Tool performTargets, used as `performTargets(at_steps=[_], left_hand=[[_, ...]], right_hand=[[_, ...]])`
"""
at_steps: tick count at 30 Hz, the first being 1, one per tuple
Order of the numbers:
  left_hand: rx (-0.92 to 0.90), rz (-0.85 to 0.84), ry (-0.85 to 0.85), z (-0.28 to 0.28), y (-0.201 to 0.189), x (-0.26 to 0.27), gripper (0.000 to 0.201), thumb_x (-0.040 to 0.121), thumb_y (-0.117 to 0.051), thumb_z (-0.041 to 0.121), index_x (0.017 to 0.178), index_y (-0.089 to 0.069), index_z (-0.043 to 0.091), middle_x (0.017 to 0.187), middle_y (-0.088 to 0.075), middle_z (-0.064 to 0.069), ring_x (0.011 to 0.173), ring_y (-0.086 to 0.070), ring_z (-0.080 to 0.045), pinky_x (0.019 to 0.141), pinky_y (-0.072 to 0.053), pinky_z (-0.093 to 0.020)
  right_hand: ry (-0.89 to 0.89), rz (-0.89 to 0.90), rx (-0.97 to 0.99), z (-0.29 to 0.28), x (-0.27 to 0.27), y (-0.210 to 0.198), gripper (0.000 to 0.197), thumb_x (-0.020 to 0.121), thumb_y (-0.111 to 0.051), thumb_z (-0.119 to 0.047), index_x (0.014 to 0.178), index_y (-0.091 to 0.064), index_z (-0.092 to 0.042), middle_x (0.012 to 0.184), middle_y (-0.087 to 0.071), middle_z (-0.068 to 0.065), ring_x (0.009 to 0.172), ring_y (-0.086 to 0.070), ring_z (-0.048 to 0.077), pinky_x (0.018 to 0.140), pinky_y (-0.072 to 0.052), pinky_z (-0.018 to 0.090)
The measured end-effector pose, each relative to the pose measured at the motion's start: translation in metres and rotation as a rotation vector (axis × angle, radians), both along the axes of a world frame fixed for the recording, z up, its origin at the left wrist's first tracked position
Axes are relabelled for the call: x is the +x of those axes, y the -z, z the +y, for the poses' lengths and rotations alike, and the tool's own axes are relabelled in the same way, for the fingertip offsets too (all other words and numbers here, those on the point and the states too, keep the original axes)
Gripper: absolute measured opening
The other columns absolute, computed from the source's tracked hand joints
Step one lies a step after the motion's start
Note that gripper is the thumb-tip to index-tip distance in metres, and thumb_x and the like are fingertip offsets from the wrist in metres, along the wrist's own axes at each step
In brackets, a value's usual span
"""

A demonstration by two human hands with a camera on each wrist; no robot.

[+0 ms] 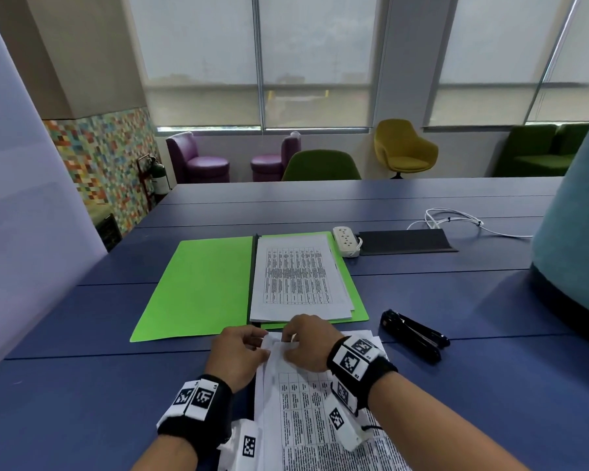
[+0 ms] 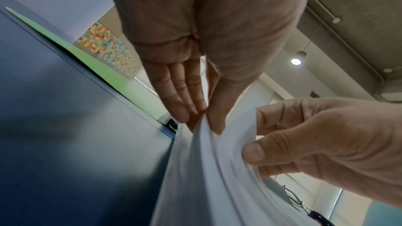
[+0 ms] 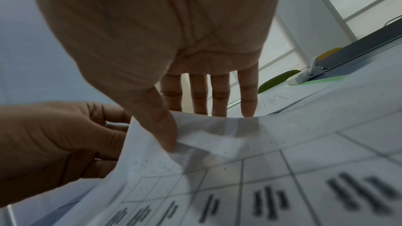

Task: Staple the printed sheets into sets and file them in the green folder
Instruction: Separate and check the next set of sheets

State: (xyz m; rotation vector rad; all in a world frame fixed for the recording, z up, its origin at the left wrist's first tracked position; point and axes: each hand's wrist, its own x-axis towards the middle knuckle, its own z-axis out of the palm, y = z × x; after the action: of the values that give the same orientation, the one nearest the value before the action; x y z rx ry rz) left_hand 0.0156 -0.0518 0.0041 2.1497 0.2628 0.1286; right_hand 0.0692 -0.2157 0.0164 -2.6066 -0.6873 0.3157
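Pinching the far left corner of the loose printed sheets point(image 1: 306, 409), two hands work side by side at the near edge of the blue tabletop point(image 1: 456, 294). On the left hand point(image 1: 237, 356) the fingers point(image 2: 180, 95) and thumb close on the lifted corner, as the left wrist view shows. On the right hand point(image 1: 308, 343) the thumb presses on top of the same corner while the four fingers point(image 3: 219, 95) reach straight down behind the far edge of the paper, so that hand also holds the sheets. How many sheets are in this near pile I cannot tell; several edges fan out at its right side. Its long axis runs from 6 toward 12 o'clock, and the printed table reads upright from the near side.

One black stapler point(image 1: 413, 334) lies flat at about 2 o'clock from the hands, near the pile but apart from it, its long axis running roughly from 10 to 4 o'clock.

Just beyond the hands, at 12 o'clock, one green folder point(image 1: 201, 290) lies open, with two flaps. The left flap is bare. On the right flap rests one filed stack of sheets point(image 1: 296, 283), long axis also toward 12 o'clock, its layers slightly offset.

Farther on, at 1 o'clock, one white power strip point(image 1: 346, 240) sits beside the folder's far right corner, next to one dark flat panel point(image 1: 405, 241) in the tabletop, with one white cable point(image 1: 456, 219) coiled behind it.
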Motion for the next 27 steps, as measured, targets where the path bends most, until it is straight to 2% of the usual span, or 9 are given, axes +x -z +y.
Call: performTargets(at_steps=[3, 6, 9, 13, 16, 20, 22, 24, 27], left_hand=[[0.033, -0.029, -0.020, -0.001, 0.002, 0.000, 0.025, 0.077, -0.079, 0.010, 0.101, -0.076, 0.017, 0.090, -0.073, 0.004, 0.082, -0.068, -0.008, 0.084, -0.055, -0.023], [0.082, -0.066, -0.056, -0.003, 0.001, 0.001, 0.025, 0.079, -0.077, 0.013, 0.103, -0.076, 0.014, 0.095, -0.074, 0.004, 0.085, -0.068, -0.008, 0.084, -0.053, -0.020], [0.079, -0.092, -0.068, -0.006, -0.002, -0.001, 0.023, 0.074, -0.079, 0.010, 0.097, -0.077, 0.015, 0.073, -0.068, 0.017, 0.072, -0.065, 0.000, 0.071, -0.051, -0.015], [0.158, -0.047, -0.084, -0.004, -0.001, 0.001, 0.005, 0.075, -0.078, 0.019, 0.078, -0.075, 0.021, 0.079, -0.073, 0.008, 0.071, -0.067, -0.005, 0.072, -0.057, -0.022], [0.169, -0.027, -0.088, -0.003, -0.001, 0.001, 0.016, 0.073, -0.078, 0.022, 0.060, -0.069, 0.024, 0.067, -0.071, 0.008, 0.065, -0.067, -0.007, 0.062, -0.054, -0.021], [0.219, -0.033, -0.056, -0.001, 0.001, 0.004, 0.014, 0.078, -0.073, 0.019, 0.064, -0.071, 0.023, 0.069, -0.071, 0.008, 0.067, -0.066, -0.008, 0.064, -0.053, -0.021], [0.185, -0.038, -0.031, 0.000, 0.005, 0.005, 0.015, 0.082, -0.072, 0.019, 0.068, -0.068, 0.022, 0.072, -0.070, 0.009, 0.069, -0.064, -0.006, 0.063, -0.051, -0.021], [0.110, -0.020, -0.015, -0.001, 0.007, 0.006, 0.016, 0.086, -0.068, 0.014, 0.071, -0.063, 0.018, 0.074, -0.069, 0.003, 0.068, -0.063, -0.012, 0.062, -0.048, -0.021], [-0.203, 0.054, -0.026, -0.002, 0.007, 0.007, 0.010, 0.087, -0.066, 0.001, 0.081, -0.062, 0.009, 0.079, -0.067, -0.010, 0.066, -0.061, -0.022, 0.061, -0.053, -0.032]], right_hand=[[-0.007, -0.016, 0.002, 0.002, -0.001, -0.001, 0.016, 0.082, -0.062, -0.024, 0.095, -0.071, -0.023, 0.100, -0.069, 0.003, 0.087, -0.062, 0.023, 0.074, -0.050, 0.029], [-0.009, -0.022, 0.014, 0.003, -0.001, -0.002, 0.015, 0.082, -0.061, -0.022, 0.093, -0.071, -0.022, 0.091, -0.068, 0.003, 0.083, -0.062, 0.024, 0.068, -0.045, 0.027], [-0.009, -0.039, 0.019, 0.004, 0.000, -0.002, 0.012, 0.081, -0.060, -0.021, 0.088, -0.070, -0.022, 0.082, -0.062, -0.001, 0.078, -0.058, 0.023, 0.066, -0.040, 0.026], [-0.018, -0.049, 0.020, 0.007, 0.001, -0.002, 0.015, 0.080, -0.057, -0.020, 0.087, -0.071, -0.020, 0.088, -0.071, 0.004, 0.081, -0.064, 0.026, 0.065, -0.048, 0.029], [-0.026, -0.058, 0.024, 0.010, 0.001, -0.001, 0.016, 0.080, -0.058, -0.020, 0.088, -0.072, -0.018, 0.092, -0.073, 0.005, 0.084, -0.066, 0.027, 0.069, -0.053, 0.032], [-0.033, -0.058, 0.045, 0.011, 0.001, -0.001, 0.015, 0.081, -0.058, -0.023, 0.087, -0.071, -0.018, 0.091, -0.073, 0.006, 0.084, -0.066, 0.028, 0.070, -0.054, 0.033], [-0.038, -0.054, 0.057, 0.010, 0.001, -0.002, 0.014, 0.081, -0.058, -0.023, 0.086, -0.070, -0.018, 0.089, -0.072, 0.005, 0.083, -0.066, 0.027, 0.068, -0.052, 0.031], [-0.045, -0.048, 0.074, 0.007, 0.002, -0.003, 0.010, 0.082, -0.058, -0.023, 0.082, -0.067, -0.019, 0.086, -0.069, 0.003, 0.080, -0.063, 0.025, 0.064, -0.048, 0.028], [-0.066, -0.019, 0.092, 0.004, 0.003, -0.004, 0.008, 0.081, -0.059, -0.019, 0.074, -0.059, -0.023, 0.074, -0.059, -0.002, 0.074, -0.059, 0.024, 0.060, -0.044, 0.027]])
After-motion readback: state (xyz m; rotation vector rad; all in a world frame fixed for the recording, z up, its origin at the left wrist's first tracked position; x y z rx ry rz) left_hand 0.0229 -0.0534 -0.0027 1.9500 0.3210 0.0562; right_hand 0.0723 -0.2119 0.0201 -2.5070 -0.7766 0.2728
